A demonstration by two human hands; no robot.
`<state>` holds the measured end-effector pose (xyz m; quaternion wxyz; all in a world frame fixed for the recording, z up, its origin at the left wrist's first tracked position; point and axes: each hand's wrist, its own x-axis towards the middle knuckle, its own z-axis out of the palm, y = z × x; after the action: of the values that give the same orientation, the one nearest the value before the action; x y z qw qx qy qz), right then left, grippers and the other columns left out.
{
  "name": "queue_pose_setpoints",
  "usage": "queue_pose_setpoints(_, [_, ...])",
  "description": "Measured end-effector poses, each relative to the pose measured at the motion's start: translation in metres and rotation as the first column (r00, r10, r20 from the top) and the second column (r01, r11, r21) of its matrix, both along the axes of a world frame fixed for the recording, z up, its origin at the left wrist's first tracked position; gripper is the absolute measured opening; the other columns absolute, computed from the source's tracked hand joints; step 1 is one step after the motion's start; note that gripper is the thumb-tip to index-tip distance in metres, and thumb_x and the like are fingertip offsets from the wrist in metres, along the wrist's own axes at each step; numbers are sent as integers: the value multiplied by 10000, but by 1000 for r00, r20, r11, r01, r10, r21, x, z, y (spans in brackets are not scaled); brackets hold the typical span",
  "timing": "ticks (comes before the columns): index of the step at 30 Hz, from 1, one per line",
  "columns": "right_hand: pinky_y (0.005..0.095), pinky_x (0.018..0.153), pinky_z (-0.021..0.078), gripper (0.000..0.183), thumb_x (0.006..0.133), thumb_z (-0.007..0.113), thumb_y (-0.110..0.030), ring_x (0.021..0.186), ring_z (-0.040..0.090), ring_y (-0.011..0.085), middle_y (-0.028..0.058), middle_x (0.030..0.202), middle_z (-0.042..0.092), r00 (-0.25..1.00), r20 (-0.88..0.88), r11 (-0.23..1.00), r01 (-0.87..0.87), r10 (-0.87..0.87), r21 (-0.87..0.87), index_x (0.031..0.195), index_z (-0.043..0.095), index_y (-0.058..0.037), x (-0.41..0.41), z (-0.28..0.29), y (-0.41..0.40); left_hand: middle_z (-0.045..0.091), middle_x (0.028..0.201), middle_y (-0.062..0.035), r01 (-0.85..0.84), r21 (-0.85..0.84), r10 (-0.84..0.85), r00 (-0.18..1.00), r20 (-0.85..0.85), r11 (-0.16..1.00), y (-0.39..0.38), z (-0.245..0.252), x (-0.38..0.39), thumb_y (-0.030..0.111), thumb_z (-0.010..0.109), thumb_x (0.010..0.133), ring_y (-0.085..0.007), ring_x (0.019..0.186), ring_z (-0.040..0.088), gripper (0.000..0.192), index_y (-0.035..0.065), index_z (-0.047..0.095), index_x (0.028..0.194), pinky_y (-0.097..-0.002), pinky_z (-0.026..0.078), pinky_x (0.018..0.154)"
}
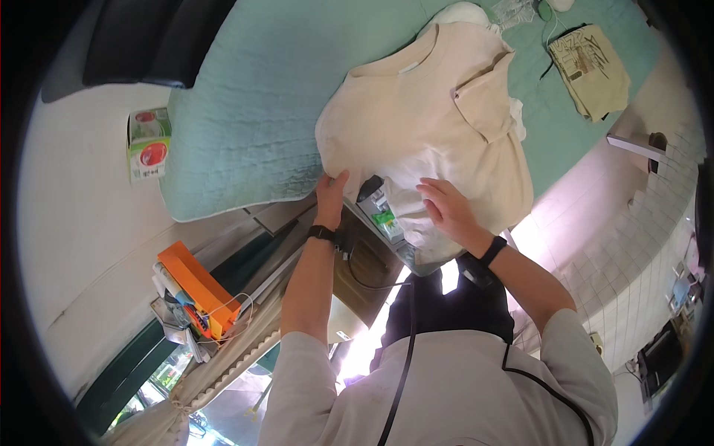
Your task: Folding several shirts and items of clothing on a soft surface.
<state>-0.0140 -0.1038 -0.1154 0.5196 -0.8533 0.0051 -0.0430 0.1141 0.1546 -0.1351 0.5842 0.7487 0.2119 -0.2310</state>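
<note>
A cream short-sleeved T-shirt (pixel 407 122) lies spread on the green quilted bed cover (pixel 251 122), its neckline towards the far side. One sleeve (pixel 485 97) lies across the shirt at the right. At the left, my left hand (pixel 332 192) pinches the shirt's edge between thumb and fingers. My right hand (pixel 449 212) is over the crumpled near part of the shirt, thumb apart from the fingers and no cloth gripped; whether it touches the fabric is unclear. Between my hands, beside the bunched cloth, a green-and-white packet (pixel 386 222) shows.
A folded khaki garment with dark print (pixel 591 72) lies on the bed at the far right. A brown cabinet surface (pixel 362 262) is below my left wrist. Further left are an orange box (pixel 201 290) with clutter, a curtain (pixel 234 362) and a green-and-white carton (pixel 149 146) against the wall.
</note>
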Motion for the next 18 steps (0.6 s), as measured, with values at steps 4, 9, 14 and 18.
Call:
queue_pose_setpoints(4, [364,835,499,316,802,602,-14,1009,582,315,126,1131,597,998,-8,997,-56,57,51,1115,584,-55,7,-1,29,625,1119,-101,27,-74,-26,999,22,997,5,27,-5,136,655,855,-169,984,597,398,-26,549,1203,-288,461,839])
queue_pose_setpoints(9, [385,866,486,372,789,597,-21,1047,562,330,141,1155,582,996,37,986,-90,86,139,1159,561,-45,38,10,79,641,1077,-83,118,-94,-118,993,1,989,9,63,-8,129,648,863,-150,923,613,362,-24,563,1179,-262,473,791])
queue_pose_setpoints(14, [397,923,458,417,785,571,-37,1118,521,336,156,1204,554,999,38,982,-33,26,185,1201,534,-24,70,15,94,663,963,-38,172,-108,-187,972,-143,979,36,64,12,150,658,864,-117,831,604,293,-17,604,1100,-262,475,720])
queue_pose_setpoints(18, [399,934,450,434,786,571,-45,1132,510,343,164,1204,562,999,41,974,1,-10,227,1218,531,-18,83,9,93,654,857,-8,395,300,-408,913,-20,868,38,71,9,184,644,883,-97,751,583,216,0,631,996,-271,465,658])
